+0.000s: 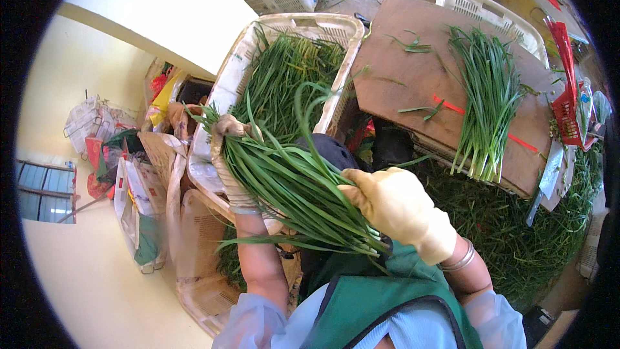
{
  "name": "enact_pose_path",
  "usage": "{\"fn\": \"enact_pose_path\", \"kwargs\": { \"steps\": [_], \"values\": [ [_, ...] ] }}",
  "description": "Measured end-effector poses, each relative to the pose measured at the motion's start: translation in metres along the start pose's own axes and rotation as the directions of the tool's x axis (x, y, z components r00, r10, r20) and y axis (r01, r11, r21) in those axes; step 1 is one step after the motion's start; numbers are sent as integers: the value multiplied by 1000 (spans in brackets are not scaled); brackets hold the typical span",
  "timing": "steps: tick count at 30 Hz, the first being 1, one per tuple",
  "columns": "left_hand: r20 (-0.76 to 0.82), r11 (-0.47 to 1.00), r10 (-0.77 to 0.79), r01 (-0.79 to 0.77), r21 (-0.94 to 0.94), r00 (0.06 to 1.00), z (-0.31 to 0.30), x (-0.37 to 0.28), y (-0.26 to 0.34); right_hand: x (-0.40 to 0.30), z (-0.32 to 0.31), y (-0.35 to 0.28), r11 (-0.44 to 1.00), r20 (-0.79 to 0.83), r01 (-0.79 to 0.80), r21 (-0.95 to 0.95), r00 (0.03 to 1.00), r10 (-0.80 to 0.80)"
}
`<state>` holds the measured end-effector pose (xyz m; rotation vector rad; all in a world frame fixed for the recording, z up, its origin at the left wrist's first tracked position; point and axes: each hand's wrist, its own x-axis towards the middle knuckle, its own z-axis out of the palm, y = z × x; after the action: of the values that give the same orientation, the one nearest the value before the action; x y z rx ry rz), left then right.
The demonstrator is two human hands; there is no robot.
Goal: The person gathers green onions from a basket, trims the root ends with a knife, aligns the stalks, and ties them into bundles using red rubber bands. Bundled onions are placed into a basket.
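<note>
My left hand, in a soiled light glove, grips a thick bunch of garlic chives near its leafy end. The bunch lies slanted across my lap, its pale cut ends towards my right side. My right hand, in a cream rubber glove, pinches at the bunch's upper side, where a long blade loops upward; its fingertips are partly hidden. A second bunch of chives rests on a brown board to the right, across a red tie strip.
A white plastic crate ahead holds loose chives. A knife lies at the board's right corner, beside a red basket with red strips. Leaf trimmings are heaped below the board. Another crate stands at my left, near the wall.
</note>
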<state>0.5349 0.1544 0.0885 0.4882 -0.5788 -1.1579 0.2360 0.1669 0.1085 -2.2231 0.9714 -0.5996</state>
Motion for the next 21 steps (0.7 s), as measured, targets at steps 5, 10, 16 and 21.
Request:
{"fn": "enact_pose_path", "kwargs": {
  "steps": [5, 10, 16, 21],
  "values": [
    [-76, 999, 42, -44, -27, 996, -22, -3, 6, -93, -6, 36, 989, 15, -75, -124, 997, 78],
    [-112, 981, -23, 1, -196, 993, -33, -5, 15, -148, -30, 58, 476, 415, -367, -799, 234, 879],
    [-144, 875, 249, -159, 458, 958, -33, -6, 15, -4, -4, 16, 998, -224, -11, 59, 974, 24],
    [-287, 965, 25, 53, 258, 958, -35, -22, 25, 41, 37, -6, 996, 62, -15, 92, 998, 10]
  ]
}}
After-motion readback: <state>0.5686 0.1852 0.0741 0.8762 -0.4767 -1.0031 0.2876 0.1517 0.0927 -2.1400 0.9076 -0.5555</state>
